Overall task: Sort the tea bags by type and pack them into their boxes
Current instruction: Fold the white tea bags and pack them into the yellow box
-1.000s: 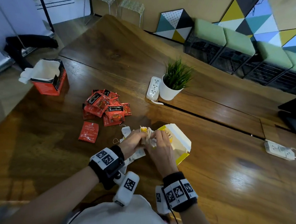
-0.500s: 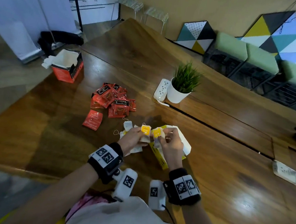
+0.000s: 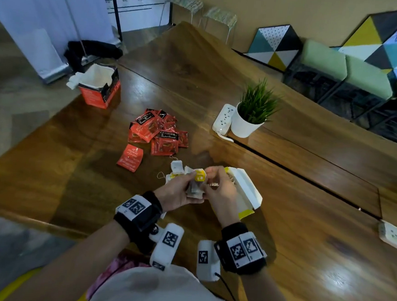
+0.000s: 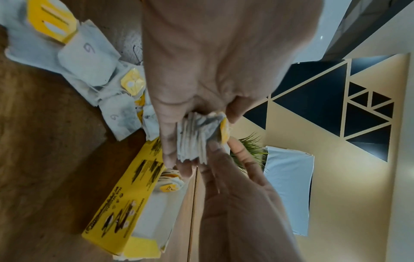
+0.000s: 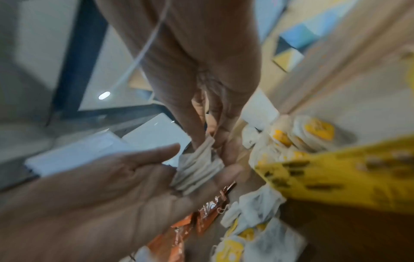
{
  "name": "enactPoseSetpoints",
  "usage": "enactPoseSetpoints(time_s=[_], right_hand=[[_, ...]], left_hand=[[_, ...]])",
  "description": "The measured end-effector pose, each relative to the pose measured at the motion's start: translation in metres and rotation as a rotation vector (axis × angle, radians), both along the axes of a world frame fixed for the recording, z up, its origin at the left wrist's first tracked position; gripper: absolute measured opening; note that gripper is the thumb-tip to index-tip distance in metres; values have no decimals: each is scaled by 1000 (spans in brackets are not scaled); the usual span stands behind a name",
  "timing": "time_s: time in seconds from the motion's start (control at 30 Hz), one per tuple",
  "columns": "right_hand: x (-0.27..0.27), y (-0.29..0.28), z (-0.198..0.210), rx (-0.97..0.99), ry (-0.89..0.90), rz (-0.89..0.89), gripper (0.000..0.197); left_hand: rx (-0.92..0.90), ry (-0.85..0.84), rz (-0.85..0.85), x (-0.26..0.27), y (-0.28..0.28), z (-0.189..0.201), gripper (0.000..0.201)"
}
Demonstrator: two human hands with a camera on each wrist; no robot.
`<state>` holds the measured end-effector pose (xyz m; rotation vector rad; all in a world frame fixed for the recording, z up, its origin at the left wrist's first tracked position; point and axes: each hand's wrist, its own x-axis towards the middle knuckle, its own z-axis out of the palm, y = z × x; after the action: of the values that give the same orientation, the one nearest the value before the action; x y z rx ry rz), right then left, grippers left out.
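Note:
A stack of white tea bags with yellow tags [image 3: 197, 186] is held between both hands just above the table. My left hand [image 3: 177, 193] cups and grips the stack [image 4: 195, 140] from the left. My right hand [image 3: 220, 189] pinches its top edge [image 5: 201, 166]. The open yellow box [image 3: 246, 196] lies right beside my right hand, with tagged bags inside [image 5: 302, 134]. More loose white tea bags [image 3: 176, 170] lie under and left of the hands. Further left is a pile of red sachets [image 3: 158, 133], with one single red sachet [image 3: 130, 157] apart from it. The open red box [image 3: 101, 84] stands at the far left table edge.
A potted plant [image 3: 251, 116] and a white power strip [image 3: 223, 116] stand behind the yellow box. Another power strip [image 3: 393, 234] lies at the right edge. A seam in the wooden table [image 3: 308, 179] runs diagonally past the box. Green stools line the back wall.
Half a second ago each hand held tagged bags a little apart. Now the hands have closed together on one stack beside the yellow box.

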<state>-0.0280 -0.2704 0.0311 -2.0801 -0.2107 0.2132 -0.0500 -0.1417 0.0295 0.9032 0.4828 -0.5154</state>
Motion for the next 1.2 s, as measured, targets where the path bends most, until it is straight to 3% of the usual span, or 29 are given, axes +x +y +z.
enactPoseSetpoints(time_s=[0.2, 0.33, 0.47, 0.67, 0.8, 1.07, 1.2], right_hand=[[-3, 5, -1, -279, -381, 158, 40], [-3, 18, -4, -404, -466, 311, 31], [1, 42, -10, -399, -514, 305, 12], [7, 72, -22, -307, -595, 69, 19], [-13, 86, -36, -405, -687, 133, 15], [-22, 64, -32, -396, -540, 119, 17], [-30, 59, -23, -146, -340, -91, 20]], left_hand=[[35, -30, -39, 8, 20, -3, 35], [31, -93, -130, 8, 34, -1, 50], [73, -106, -195, 16, 55, -4, 58], [68, -23, -229, 28, 87, -8, 49], [34, 18, -225, 28, 98, -10, 51], [-122, -93, -314, 22, 86, -16, 22], [113, -150, -447, 34, 104, -7, 37]])
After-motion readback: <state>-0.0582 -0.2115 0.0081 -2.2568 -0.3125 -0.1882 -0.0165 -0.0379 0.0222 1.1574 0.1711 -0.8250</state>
